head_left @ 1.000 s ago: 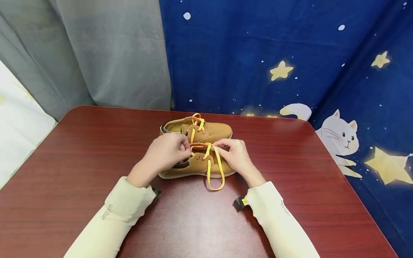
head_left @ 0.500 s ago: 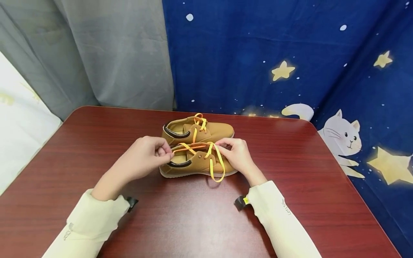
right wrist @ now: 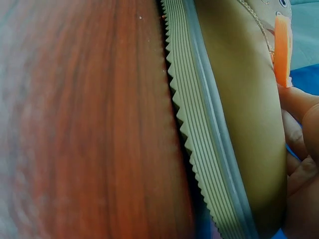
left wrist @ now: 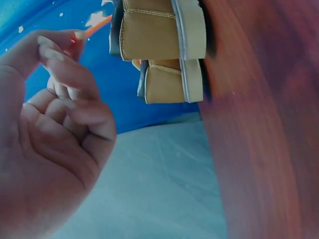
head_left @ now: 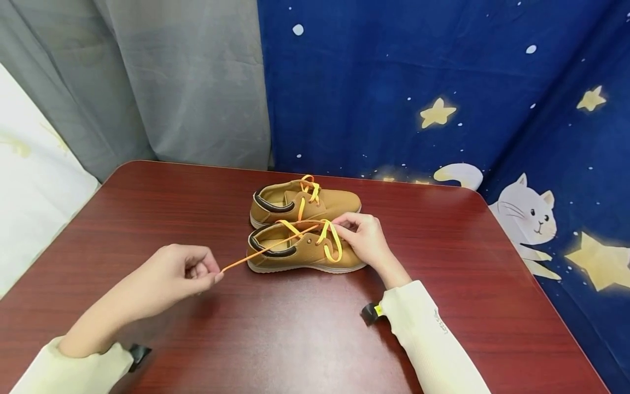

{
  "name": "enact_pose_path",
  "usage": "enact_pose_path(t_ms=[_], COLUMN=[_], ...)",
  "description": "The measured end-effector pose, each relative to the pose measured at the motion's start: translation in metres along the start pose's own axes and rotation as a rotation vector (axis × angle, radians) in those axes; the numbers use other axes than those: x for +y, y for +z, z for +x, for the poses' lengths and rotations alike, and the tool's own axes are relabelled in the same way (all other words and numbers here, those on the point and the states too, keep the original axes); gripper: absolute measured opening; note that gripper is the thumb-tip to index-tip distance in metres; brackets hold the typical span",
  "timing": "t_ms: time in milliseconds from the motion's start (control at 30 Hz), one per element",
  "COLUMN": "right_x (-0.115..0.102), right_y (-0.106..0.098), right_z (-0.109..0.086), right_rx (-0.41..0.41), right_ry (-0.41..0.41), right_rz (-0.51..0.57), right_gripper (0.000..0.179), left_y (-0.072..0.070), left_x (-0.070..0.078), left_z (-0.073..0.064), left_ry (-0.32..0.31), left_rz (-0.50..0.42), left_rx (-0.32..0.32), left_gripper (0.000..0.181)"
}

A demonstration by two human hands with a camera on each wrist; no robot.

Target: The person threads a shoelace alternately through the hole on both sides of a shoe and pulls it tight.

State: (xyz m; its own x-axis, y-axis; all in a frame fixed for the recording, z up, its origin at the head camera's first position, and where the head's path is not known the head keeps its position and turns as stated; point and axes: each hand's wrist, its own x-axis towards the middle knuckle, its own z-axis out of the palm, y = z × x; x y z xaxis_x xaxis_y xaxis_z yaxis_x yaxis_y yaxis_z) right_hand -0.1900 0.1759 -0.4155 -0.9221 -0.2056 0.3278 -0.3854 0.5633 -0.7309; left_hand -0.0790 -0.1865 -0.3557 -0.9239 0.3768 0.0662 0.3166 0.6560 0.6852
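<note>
Two tan shoes stand side by side on the table, toes to the right; in the head view the near shoe (head_left: 305, 257) partly covers the far shoe (head_left: 339, 200). My left hand (head_left: 184, 276) pinches an orange-yellow shoelace (head_left: 266, 250) between thumb and forefinger, to the left of the near shoe. From there the lace runs taut over the shoe's opening to its eyelets. With fingers bent, my right hand (head_left: 364, 238) is at the laced front, pinching the lace (right wrist: 282, 50) by the thumb tip. A small yellow loop (head_left: 338, 249) hangs down the shoe's near side.
The dark red table (head_left: 305, 328) extends around the shoes. Behind it hang a grey curtain (head_left: 197, 82) and a blue curtain (head_left: 354, 82) with stars and a cat. A white cloth (head_left: 29, 180) hangs at the left.
My left hand has moved left and toward me, drawing the lace out from the near shoe. The hanging yellow loop has become shorter. My right hand has stayed at the laced front.
</note>
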Motion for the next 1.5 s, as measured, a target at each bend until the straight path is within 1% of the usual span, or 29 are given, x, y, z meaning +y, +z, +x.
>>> enact_pose_path(t_ms=[100,200,333,400,500,667,800,867,967,1033,1133,1200,1267,1367,1400,1467,1500], right_x=[0.000,0.001,0.002,0.002,0.002,0.004,0.005,0.005,0.004,0.003,0.002,0.001,0.001,0.001,0.002,0.002,0.003], right_y=[0.001,0.001,0.001,0.000,0.000,0.000,0.000,0.001,0.003,0.004,0.005,0.006,0.006,0.005,0.004,0.003,0.002], right_z=[0.000,0.000,-0.002,-0.002,-0.003,-0.004,-0.005,-0.005,-0.003,-0.003,-0.002,-0.002,-0.002,-0.002,-0.002,-0.002,-0.002], right_rx=[-0.004,-0.009,-0.020,-0.021,-0.016,-0.008,-0.003,-0.003,-0.005,-0.007,-0.008,-0.011,-0.014,-0.016,-0.015,-0.013,-0.012], right_ry=[0.002,0.006,0.016,0.015,0.017,0.031,0.032,0.031,0.025,0.024,0.024,0.025,0.024,0.022,0.022,0.022,0.021], right_rz=[0.005,0.021,0.041,0.047,0.052,0.061,0.060,0.059,0.061,0.066,0.069,0.070,0.072,0.077,0.079,0.078,0.077], right_gripper=[0.004,0.004,0.004,0.004,0.005,0.005,0.005,0.005,0.006,0.006,0.005,0.005,0.006,0.007,0.007,0.007,0.007], left_y=[-0.002,-0.003,-0.002,-0.002,-0.002,-0.001,-0.002,0.001,0.007,0.012,0.019,0.024,0.031,0.045,0.050,0.060,0.065], left_x=[-0.007,-0.017,-0.031,-0.038,-0.047,-0.056,-0.061,-0.063,-0.063,-0.060,-0.052,-0.046,-0.041,-0.032,-0.028,-0.020,-0.016], left_z=[-0.015,-0.029,-0.043,-0.049,-0.057,-0.069,-0.077,-0.080,-0.082,-0.080,-0.074,-0.066,-0.057,-0.042,-0.037,-0.027,-0.023], left_ry=[0.019,0.049,0.078,0.086,0.113,0.174,0.177,0.187,0.187,0.169,0.112,0.092,0.093,0.090,0.089,0.085,0.093], left_rz=[-0.029,-0.049,-0.061,-0.052,-0.031,-0.005,-0.004,-0.015,-0.056,-0.108,-0.202,-0.322,-0.462,-0.678,-0.734,-0.807,-0.832], left_rx=[0.010,-0.001,-0.056,-0.080,-0.100,-0.114,-0.135,-0.156,-0.219,-0.276,-0.363,-0.427,-0.481,-0.532,-0.541,-0.547,-0.551], left_gripper=[0.018,0.020,0.021,0.022,0.026,0.032,0.030,0.027,0.023,0.018,0.014,0.016,0.021,0.024,0.025,0.029,0.031])
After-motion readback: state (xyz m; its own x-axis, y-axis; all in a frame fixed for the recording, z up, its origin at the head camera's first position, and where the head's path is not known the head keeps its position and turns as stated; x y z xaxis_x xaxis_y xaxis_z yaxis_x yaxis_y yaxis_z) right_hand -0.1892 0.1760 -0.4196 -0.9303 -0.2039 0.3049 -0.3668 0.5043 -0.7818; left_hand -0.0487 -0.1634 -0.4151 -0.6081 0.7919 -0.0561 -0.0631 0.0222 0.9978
